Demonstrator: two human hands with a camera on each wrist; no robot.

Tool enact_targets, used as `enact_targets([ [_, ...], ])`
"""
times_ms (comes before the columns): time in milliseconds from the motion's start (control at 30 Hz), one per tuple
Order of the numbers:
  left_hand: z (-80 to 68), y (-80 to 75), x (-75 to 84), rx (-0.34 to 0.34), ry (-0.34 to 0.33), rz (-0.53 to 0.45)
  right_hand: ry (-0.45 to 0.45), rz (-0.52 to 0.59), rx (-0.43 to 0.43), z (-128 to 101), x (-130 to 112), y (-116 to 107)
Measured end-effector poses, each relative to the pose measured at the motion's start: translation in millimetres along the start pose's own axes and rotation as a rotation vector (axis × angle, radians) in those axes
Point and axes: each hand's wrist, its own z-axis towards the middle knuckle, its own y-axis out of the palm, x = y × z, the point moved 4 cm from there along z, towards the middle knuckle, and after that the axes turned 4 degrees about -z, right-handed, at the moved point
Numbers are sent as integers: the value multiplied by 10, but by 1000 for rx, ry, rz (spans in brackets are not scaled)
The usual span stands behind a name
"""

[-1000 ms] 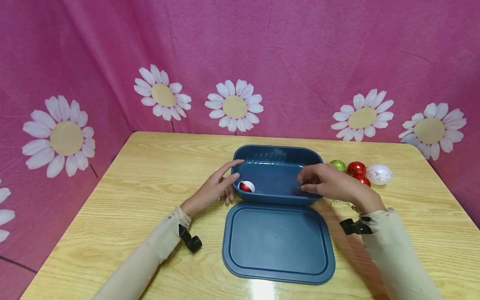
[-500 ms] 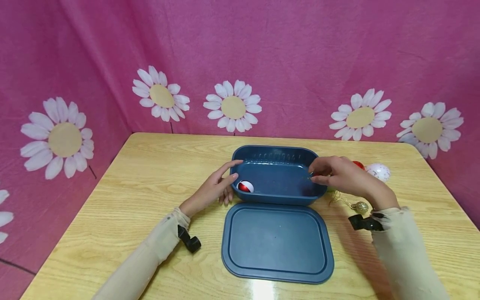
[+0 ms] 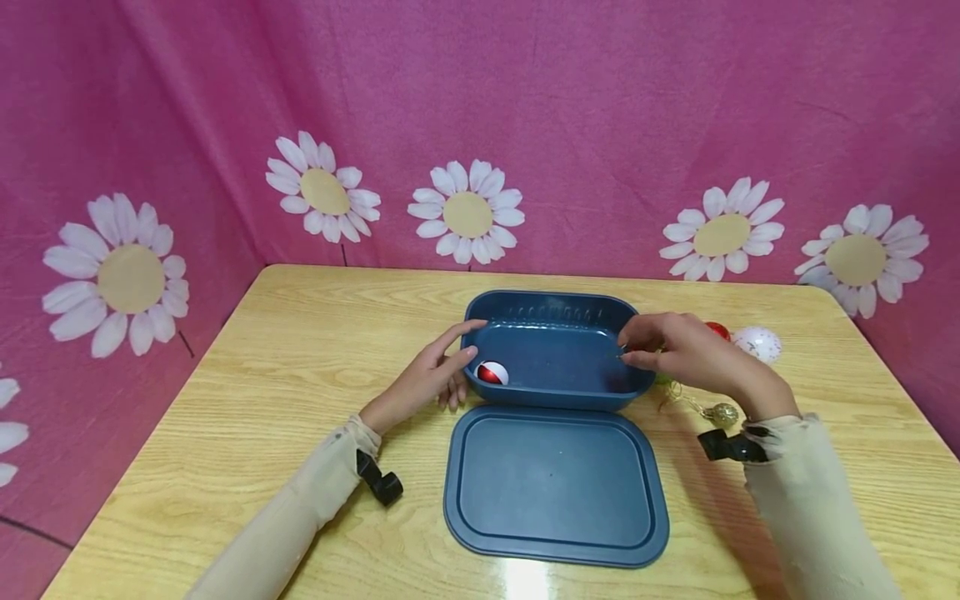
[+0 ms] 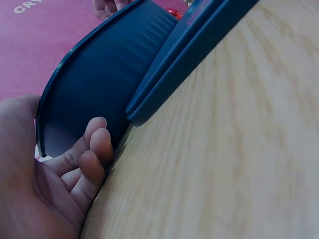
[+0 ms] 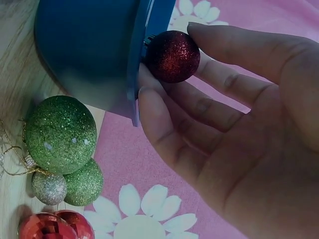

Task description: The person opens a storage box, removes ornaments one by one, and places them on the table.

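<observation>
My left hand grips the left end of a blue plastic box. In the left wrist view, several curled fingers lie by its outer wall, with the thumb up at the rim. My right hand is at the box's right rim. It holds a small dark red glitter bauble between thumb and fingers, with its cap toward the box; the hand mostly hides it in the head view. Inside the box, a red-and-white ball lies in the near left corner.
The blue lid lies flat just in front of the box. Right of the box are green glitter baubles, a small silvery one, red baubles, a white speckled ball and a gold bauble.
My right hand has moved right, from over the box's inside to its right rim, and barely shifts in the last half second. My left hand stays in place.
</observation>
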Motion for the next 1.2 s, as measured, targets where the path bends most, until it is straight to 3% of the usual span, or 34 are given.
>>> enact_targets([
  [367, -2, 0, -11, 2, -1, 0, 6, 7, 8, -20, 4, -31],
  [600, 7, -4, -17, 1, 8, 2, 17, -71, 66, -42, 70, -117],
  [767, 10, -5, -9, -2, 12, 2, 89, -134, 127, -59, 217, -178],
  [967, -2, -6, -14, -2, 10, 5, 194, -158, 96, -19, 474, -119],
  [1200, -3, -4, -15, -3, 12, 6, 195, -203, 82, -3, 700, -49],
])
